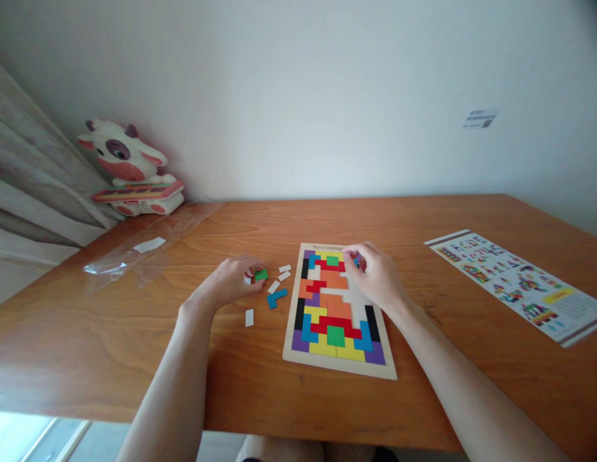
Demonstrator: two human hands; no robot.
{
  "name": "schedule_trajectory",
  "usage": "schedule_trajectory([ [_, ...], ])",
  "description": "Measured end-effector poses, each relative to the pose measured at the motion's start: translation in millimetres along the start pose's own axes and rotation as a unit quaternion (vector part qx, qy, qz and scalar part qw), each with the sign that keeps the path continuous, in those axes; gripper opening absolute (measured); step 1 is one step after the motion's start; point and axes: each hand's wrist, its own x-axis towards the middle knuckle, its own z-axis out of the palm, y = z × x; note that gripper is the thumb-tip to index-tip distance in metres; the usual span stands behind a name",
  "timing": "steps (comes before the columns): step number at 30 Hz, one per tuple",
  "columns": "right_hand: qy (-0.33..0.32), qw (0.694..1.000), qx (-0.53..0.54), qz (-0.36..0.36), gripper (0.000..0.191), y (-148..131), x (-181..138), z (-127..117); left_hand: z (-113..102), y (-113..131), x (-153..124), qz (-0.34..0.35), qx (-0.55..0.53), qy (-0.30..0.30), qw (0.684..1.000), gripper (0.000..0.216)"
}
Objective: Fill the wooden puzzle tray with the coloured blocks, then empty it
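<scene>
Head camera, and both hands are in play over the brown desk! On the left, the left hand curls narrow, a green piece showing between thumb and fingertips; whether it's gripped or only touched, I can't tell. Just right of that hand lies an L-shaped blue piece, with three small white pieces scattered on its far side and another white piece nearer, by itself. Over to the centre, where the puzzle board lies flat, well filled with red, orange, yellow, blue, black, green and purple blocks, and a pale, irregular gap running down its right half! The right hand hangs over the far right part of that board, fingers bunched close together; whether they hold anything, I can't tell. Away to the right, a printed sheet lies slanted, covered in little colourful pictures. Far left, a cow toy with a keyboard sits by the curtain, a clear plastic bag spread in front of it. And on the far wall, right side, there's a small label.
</scene>
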Motion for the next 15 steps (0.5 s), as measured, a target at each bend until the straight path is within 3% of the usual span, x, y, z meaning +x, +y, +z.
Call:
schedule_trajectory([
  [5, -0.006, 1.000, -0.011, 0.003, 0.014, 0.8, -0.4, 0.0, 3.4, -0.5, 1.3, 0.029, 0.012, 0.012, 0.999, 0.022],
  [9, -0.006, 1.000, -0.010, 0.001, 0.014, -0.1, -0.2, 0.1, -1.5, 13.8, 0.9, 0.072, 0.014, 0.017, 0.997, 0.027],
  [15, -0.006, 1.000, -0.014, -0.006, 0.014, -0.4, 0.0, 0.5, -4.1, 40.0, 0.5, 0.109, 0.013, -0.039, 0.993, 0.047],
])
